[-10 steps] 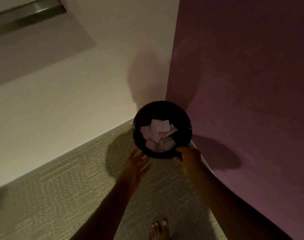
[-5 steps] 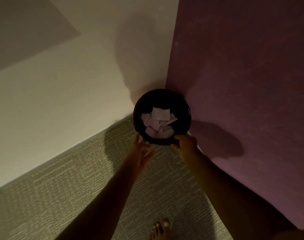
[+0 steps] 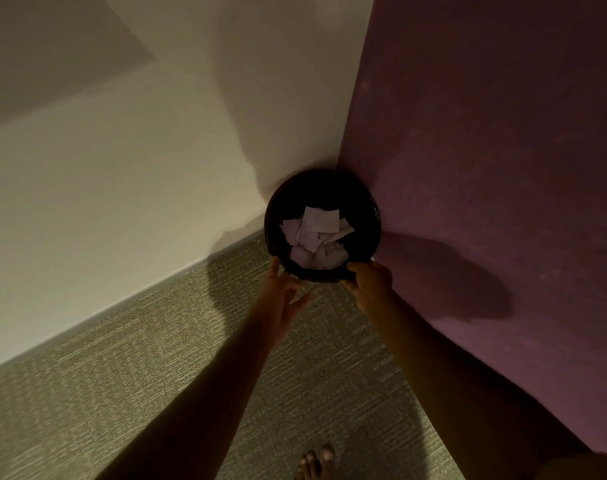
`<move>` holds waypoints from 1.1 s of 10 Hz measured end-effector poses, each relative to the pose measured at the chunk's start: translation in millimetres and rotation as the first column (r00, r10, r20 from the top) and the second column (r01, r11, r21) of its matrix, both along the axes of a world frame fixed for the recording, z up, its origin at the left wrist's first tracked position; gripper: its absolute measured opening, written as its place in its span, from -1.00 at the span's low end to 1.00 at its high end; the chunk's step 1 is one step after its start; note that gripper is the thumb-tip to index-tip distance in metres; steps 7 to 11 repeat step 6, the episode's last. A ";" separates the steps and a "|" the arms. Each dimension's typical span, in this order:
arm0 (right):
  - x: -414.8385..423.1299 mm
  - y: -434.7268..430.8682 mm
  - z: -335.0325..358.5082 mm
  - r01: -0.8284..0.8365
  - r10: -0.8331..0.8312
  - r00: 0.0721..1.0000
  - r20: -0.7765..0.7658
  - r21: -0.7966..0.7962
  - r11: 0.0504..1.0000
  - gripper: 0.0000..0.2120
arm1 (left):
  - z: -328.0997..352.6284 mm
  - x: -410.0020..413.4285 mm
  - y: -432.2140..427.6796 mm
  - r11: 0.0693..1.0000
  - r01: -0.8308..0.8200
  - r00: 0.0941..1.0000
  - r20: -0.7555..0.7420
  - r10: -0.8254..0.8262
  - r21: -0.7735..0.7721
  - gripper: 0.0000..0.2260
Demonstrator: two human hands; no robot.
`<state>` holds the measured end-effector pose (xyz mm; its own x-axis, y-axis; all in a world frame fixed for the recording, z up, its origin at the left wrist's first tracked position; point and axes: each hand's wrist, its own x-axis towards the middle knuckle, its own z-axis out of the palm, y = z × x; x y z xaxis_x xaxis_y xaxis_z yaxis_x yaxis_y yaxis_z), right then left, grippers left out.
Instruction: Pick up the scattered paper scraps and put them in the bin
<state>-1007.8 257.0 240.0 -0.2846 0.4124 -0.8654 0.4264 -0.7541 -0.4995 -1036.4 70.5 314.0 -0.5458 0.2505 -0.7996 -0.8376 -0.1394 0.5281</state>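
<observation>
A round dark bin (image 3: 364, 199) stands in the corner where the white wall meets the purple wall. Several pale paper scraps (image 3: 317, 237) lie piled inside it. My right hand (image 3: 367, 284) grips the bin's near rim on the right side. My left hand (image 3: 283, 294) is at the near left of the bin, fingers spread, its fingertips touching the outer wall just below the rim. No loose scraps show on the floor.
A grey-green woven carpet (image 3: 156, 358) covers the floor. The white wall (image 3: 122, 185) is on the left, the purple wall (image 3: 485, 168) on the right. My bare foot (image 3: 315, 462) shows at the bottom edge.
The bin has slid further into the corner, away from me, with both hands following it. My left hand's fingers now rest against the bin.
</observation>
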 end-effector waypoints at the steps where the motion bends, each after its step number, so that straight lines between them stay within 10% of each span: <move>1: -2.1 -3.2 5.2 -0.019 0.019 1.000 -0.014 0.015 1.000 -0.72 | -3.2 -3.1 -1.9 1.000 0.008 1.000 -0.003 -0.008 0.003 -0.19; 11: 54.1 -9.9 48.2 -0.213 0.217 0.975 0.048 -0.075 0.974 -0.45 | 12.9 24.1 -22.3 0.995 -0.057 0.997 0.048 0.061 -0.077 -0.49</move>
